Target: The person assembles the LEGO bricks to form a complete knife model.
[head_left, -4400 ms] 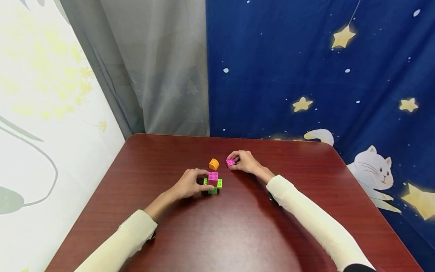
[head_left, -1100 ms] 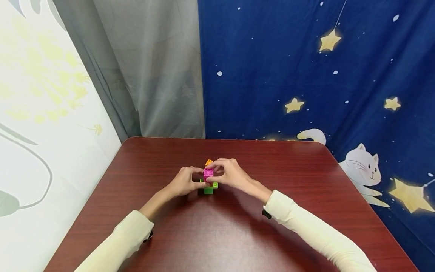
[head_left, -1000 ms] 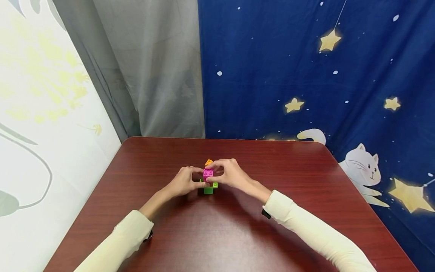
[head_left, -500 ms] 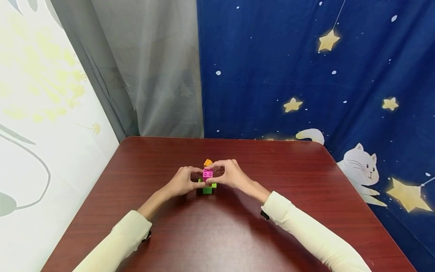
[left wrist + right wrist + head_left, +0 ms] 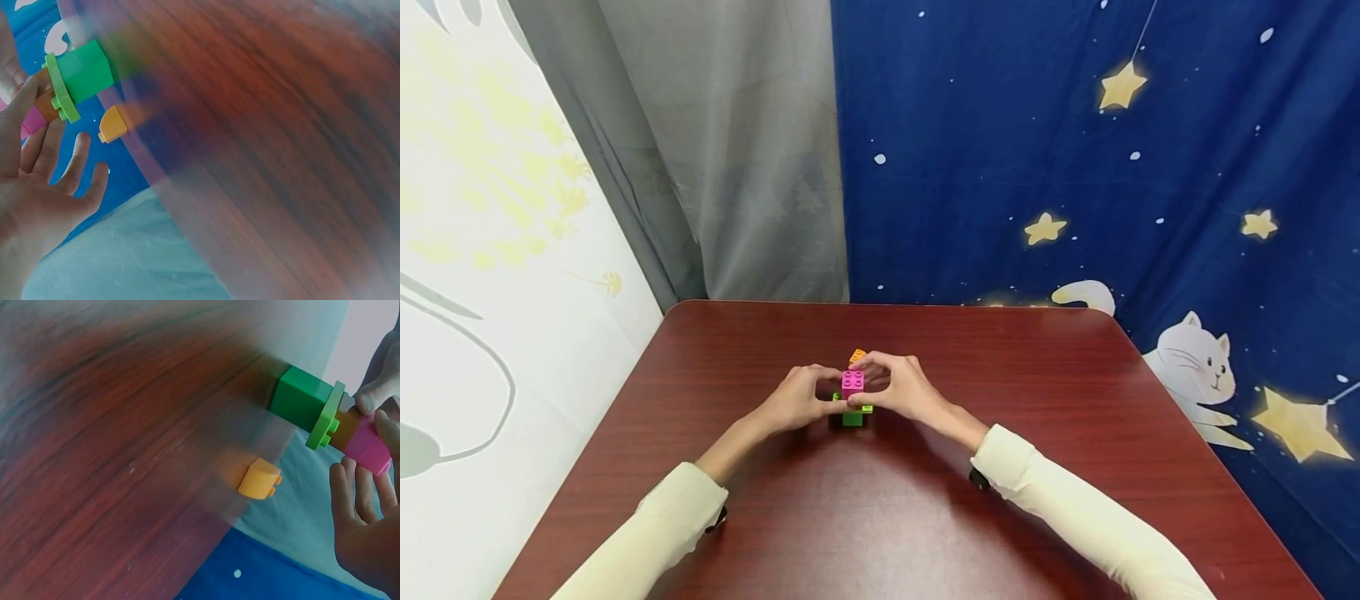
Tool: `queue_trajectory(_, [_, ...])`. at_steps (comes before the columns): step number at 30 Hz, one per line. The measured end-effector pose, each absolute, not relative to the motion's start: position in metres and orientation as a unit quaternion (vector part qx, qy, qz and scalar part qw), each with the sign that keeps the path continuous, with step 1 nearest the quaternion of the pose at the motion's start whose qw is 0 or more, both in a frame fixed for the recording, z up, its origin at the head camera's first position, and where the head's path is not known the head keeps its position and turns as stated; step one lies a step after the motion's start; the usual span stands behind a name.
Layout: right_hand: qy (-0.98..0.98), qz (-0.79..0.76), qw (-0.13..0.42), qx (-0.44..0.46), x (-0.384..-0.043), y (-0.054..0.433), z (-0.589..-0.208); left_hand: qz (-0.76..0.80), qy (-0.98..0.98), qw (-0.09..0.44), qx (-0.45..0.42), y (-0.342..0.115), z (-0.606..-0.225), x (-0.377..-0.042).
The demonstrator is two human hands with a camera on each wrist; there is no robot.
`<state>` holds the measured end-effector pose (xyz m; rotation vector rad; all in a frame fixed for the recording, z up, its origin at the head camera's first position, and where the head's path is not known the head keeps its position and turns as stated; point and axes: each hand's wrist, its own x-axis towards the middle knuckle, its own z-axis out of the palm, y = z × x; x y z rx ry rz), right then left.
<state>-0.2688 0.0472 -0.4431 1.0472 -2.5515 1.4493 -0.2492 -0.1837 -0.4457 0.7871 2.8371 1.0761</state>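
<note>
A small tower of toy building bricks stands on the table between both hands. Its base is a green brick, with a lime plate over it, then a brown-orange brick. Pink bricks form the top, where a seam shows in the right wrist view. My left hand grips the tower from the left, thumb at the brown-orange brick. From the right, my right hand pinches the topmost pink brick between thumb and fingers. Behind the tower lies a loose orange brick with a rounded side, touched by neither hand.
The dark red-brown table has its far edge well beyond the bricks. A grey curtain and a blue starry curtain hang behind it. A pale patterned cloth hangs at the left.
Over the last few seconds the right hand carried a pink brick from beside the orange one onto the tower's top. Since one second ago, hands and tower have shifted only slightly left in view.
</note>
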Motion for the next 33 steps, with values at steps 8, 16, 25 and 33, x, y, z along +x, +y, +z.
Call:
queue_trajectory(8, [-0.810, 0.470, 0.024, 0.351, -0.268, 0.030, -0.446, 0.321, 0.911, -0.017, 0.257, -0.202, -0.443, -0.245])
queue_trajectory(16, [-0.810, 0.468, 0.041, 0.350, -0.268, 0.021, -0.449, 0.356, 0.901, -0.045, 0.242, -0.215, -0.426, -0.238])
queue_trajectory(25, [-0.804, 0.473, 0.034, 0.359, -0.267, 0.029, -0.447, 0.357, 0.896, -0.069, 0.254, -0.209, -0.424, -0.238])
queue_trajectory(33, [-0.811, 0.462, 0.030, 0.357, -0.276, 0.049, -0.445, 0.362, 0.892, -0.070, 0.263, -0.205, -0.428, -0.241])
